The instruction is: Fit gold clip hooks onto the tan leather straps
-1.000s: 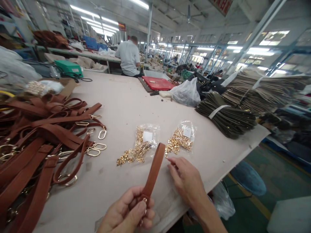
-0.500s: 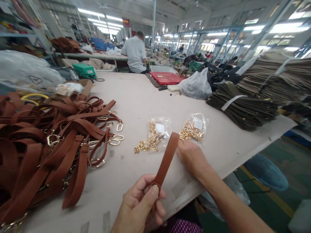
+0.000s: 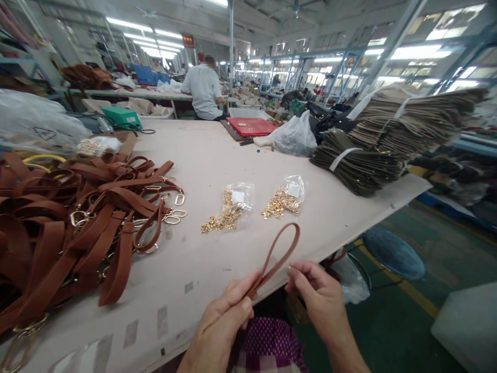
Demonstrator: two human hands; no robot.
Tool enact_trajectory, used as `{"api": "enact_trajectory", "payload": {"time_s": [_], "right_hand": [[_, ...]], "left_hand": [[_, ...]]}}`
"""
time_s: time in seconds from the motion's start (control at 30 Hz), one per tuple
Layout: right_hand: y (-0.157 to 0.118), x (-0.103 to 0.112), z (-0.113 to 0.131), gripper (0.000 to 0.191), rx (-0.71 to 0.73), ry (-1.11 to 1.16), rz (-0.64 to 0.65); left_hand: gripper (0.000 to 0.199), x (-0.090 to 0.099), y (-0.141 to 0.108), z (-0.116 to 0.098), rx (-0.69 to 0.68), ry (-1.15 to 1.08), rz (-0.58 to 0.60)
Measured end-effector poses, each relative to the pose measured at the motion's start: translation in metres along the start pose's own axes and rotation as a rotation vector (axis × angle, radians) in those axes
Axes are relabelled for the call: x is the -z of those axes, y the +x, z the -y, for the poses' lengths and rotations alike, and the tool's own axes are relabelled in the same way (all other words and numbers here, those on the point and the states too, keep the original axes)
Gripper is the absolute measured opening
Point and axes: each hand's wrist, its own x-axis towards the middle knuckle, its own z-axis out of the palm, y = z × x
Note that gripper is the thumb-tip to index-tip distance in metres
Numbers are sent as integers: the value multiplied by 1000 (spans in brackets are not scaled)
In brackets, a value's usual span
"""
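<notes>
My left hand [image 3: 225, 321] grips a brown leather strap [image 3: 293, 243] near the table's front edge, its free length bent round into an upright loop. To the right of that loop, my right hand [image 3: 316, 290] is closed in a pinch; whatever sits between the fingertips is too small to make out. Beyond both hands lies a clear bag of small gold fittings [image 3: 232, 210], some spilled out to its left. A second clear bag of small gold pieces [image 3: 285, 201] lies to its right, with loose pieces at its mouth.
Brown straps with gold rings [image 3: 97, 228] are heaped along the left of the table [image 3: 186, 150]. Bundled dark green pieces [image 3: 353, 163] lie at the right, near a red folder [image 3: 250, 126] and a plastic bag [image 3: 295, 135]. A blue stool [image 3: 394, 253] stands beyond the edge.
My right hand has drawn back from the right bag of gold pieces to beside the strap. The strap has turned, showing its loop edge-on. The view has shifted right.
</notes>
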Motion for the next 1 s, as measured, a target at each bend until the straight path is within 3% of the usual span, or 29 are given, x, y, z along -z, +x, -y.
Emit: {"api": "enact_trajectory", "payload": {"time_s": [0.13, 0.27, 0.43, 0.67, 0.87, 1.0], "right_hand": [[-48, 2, 2, 16, 47, 184, -26], [-70, 2, 2, 9, 106, 208, 36], [-74, 5, -2, 8, 114, 162, 42], [-76, 7, 0, 12, 234, 62, 62], [-73, 7, 2, 15, 351, -17, 78], [-75, 2, 1, 18, 366, -35, 21]], "left_hand": [[36, -12, -4, 10, -132, 303, 117], [37, -24, -8, 18, -222, 423, 207], [35, -33, -8, 23, -183, 492, 141], [22, -35, -12, 24, -112, 539, 151], [34, -28, -9, 26, -263, 551, 167], [37, -24, -7, 31, -319, 554, 185]]}}
